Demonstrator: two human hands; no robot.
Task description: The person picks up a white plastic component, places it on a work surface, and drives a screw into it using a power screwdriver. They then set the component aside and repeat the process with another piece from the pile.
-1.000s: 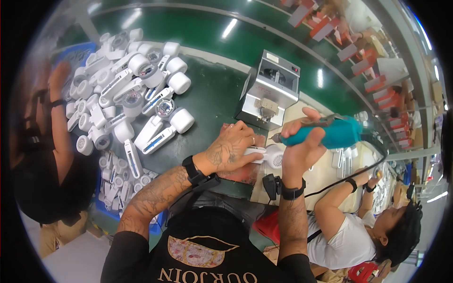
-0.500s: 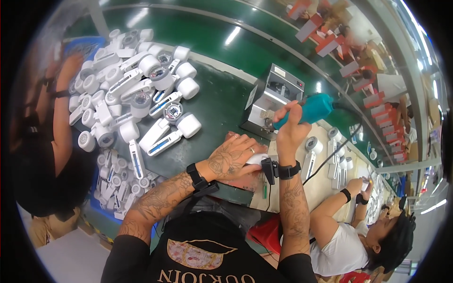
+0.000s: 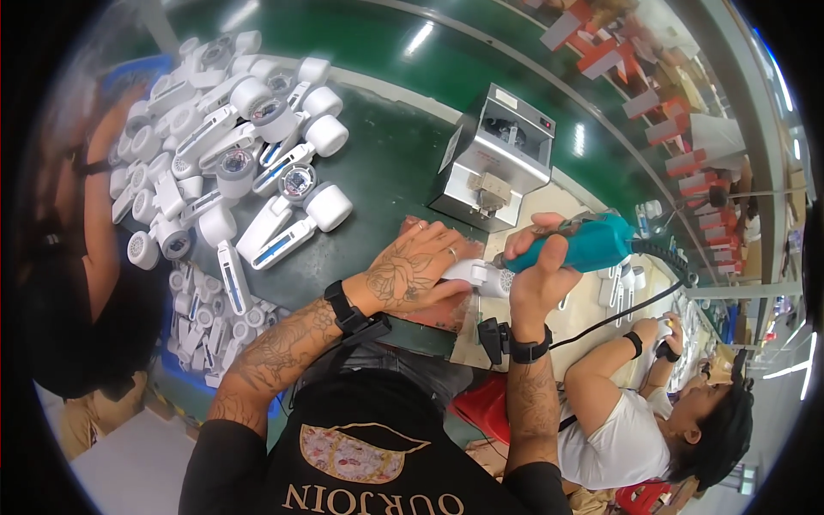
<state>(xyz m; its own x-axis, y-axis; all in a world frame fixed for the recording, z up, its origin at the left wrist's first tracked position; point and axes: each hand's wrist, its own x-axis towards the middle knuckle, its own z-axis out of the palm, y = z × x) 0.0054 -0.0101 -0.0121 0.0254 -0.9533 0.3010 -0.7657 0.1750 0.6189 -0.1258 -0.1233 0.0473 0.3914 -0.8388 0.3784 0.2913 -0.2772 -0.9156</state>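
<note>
My left hand [image 3: 414,268] presses down on a white round-headed device [image 3: 493,280] and holds it against a worn red mat [image 3: 433,314]. Its handle is mostly under my fingers. My right hand [image 3: 541,281] is wrapped round a teal electric screwdriver [image 3: 594,243], which lies nearly level with its tip pointing left, close above the device. Whether the tip touches the device I cannot tell. Just beyond the screwdriver stands a metal box-shaped screw feeder [image 3: 498,154].
A large heap of similar white devices [image 3: 232,137] covers the left of the green table. A blue bin [image 3: 184,369] of small white parts sits below it. One co-worker's arm [image 3: 101,206] reaches in at left; another person [image 3: 618,438] works at right. The black screwdriver cord [image 3: 618,318] loops rightward.
My right hand has brought the screwdriver from the front of the screw feeder toward me, over the white device. My left hand stays on the device, whose round head now shows.
</note>
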